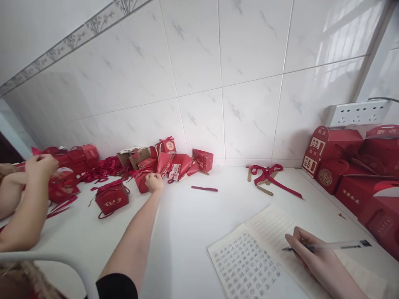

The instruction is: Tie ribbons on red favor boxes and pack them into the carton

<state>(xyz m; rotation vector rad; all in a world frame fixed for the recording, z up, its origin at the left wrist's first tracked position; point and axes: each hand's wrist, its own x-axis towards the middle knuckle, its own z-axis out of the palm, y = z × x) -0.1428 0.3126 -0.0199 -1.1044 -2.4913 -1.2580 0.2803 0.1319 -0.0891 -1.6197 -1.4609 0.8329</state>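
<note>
White tabletop [183, 232], grey-veined wall tiles [199, 120], socket strip [358, 113], pen [341, 245], open notebook [247, 270]

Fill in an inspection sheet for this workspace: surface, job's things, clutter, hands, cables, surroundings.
Surface: white tabletop, set against a tiled wall.
Job's things: open notebook, handwriting on its left page; pen, tip at the right page; red box by the left hand.
Clutter: dark red strip; red ribbon with gold-coloured strips; small gold-coloured piece; stacked boxes at the right edge.
Hands: right hand holds the pen; left hand's fingers bunched at the red box, grip unclear.
Cables: dark cable above the socket strip, running out of view.
Surroundings: co-worker's arm at left.
</note>
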